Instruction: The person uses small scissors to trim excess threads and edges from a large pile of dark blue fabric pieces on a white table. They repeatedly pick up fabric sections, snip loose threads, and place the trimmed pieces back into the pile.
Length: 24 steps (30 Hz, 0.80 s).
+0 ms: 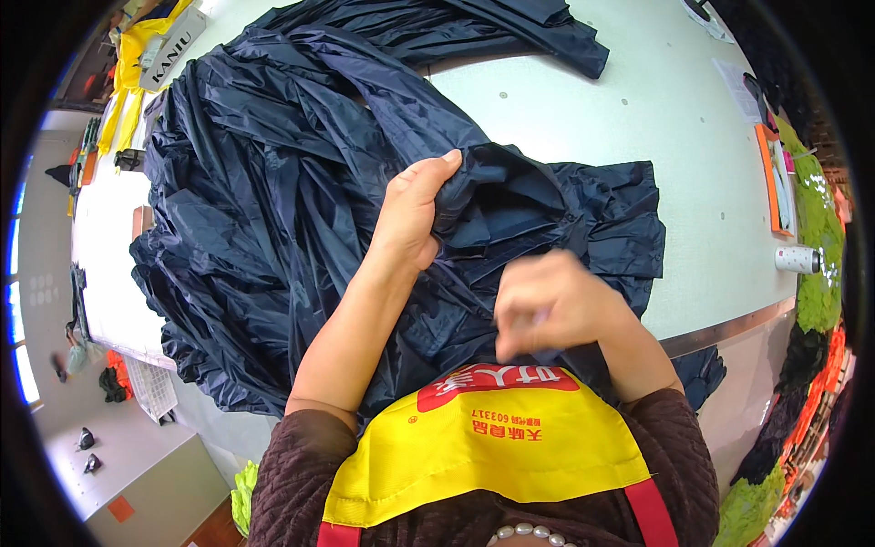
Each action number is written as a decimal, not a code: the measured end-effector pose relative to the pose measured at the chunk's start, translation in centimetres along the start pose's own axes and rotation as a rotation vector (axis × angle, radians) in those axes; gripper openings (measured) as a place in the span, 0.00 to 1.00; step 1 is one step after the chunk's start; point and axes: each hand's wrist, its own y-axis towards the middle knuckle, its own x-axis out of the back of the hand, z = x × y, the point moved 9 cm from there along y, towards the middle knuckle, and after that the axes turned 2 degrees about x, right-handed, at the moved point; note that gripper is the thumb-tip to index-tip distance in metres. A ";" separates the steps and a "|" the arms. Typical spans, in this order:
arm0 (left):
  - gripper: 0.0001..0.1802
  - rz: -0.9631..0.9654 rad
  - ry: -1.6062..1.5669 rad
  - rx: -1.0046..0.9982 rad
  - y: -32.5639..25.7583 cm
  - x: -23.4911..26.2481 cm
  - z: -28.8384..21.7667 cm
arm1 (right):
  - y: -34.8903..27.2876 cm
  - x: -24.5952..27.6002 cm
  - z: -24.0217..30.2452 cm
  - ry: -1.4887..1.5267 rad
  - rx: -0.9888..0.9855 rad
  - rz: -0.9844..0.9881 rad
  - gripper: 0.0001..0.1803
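Note:
A large heap of thin, shiny navy fabric (255, 173), sewn like a garment with a sleeve-like end (629, 214) at the right, covers the left and middle of the table. My left hand (415, 205) is closed on a folded edge of it, thumb on top, and that edge stands up around a dark opening. Just to the right and nearer to me, my right hand (556, 305) hovers over the fabric with its fingers curled. Motion smears those fingers, so whether anything is between them does not show.
The fabric lies on a pale table (583, 118). Along its right side are an orange tray (773, 178) and a white patterned cup (797, 260). Yellow cloth (137, 55) hangs at the far left. Bright green fabric (816, 246) is piled beyond the right edge.

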 end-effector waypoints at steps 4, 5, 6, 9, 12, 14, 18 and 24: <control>0.09 0.012 0.050 -0.042 -0.3 -0.2 -0.1 | 0.0 5.3 -1.0 -0.224 -0.127 -0.547 0.12; 0.09 0.034 0.064 -0.043 -0.4 -0.4 -0.1 | 0.4 5.4 -1.0 -0.251 -0.080 -0.631 0.14; 0.08 0.057 0.078 -0.043 -0.4 -0.6 -0.2 | 1.2 5.4 -1.1 -0.346 -0.064 -0.629 0.15; 0.09 0.006 0.123 -0.116 -0.3 -0.4 -0.4 | 2.1 5.1 -2.6 -0.415 -0.047 -0.649 0.15; 0.09 0.011 0.158 -0.231 -0.4 -0.9 -1.0 | 2.1 4.9 -3.1 -0.453 0.009 -0.672 0.12; 0.10 0.016 0.127 -0.205 -0.3 -0.7 -0.3 | 2.2 4.5 -2.9 -0.541 0.054 -0.630 0.11; 0.09 -0.037 0.072 -0.178 -0.4 -0.5 -0.2 | 1.3 4.7 -2.6 -0.478 0.128 -0.673 0.09; 0.09 -0.043 -0.081 -0.049 0.4 0.3 0.8 | 1.1 -0.7 1.6 -0.005 0.257 0.047 0.05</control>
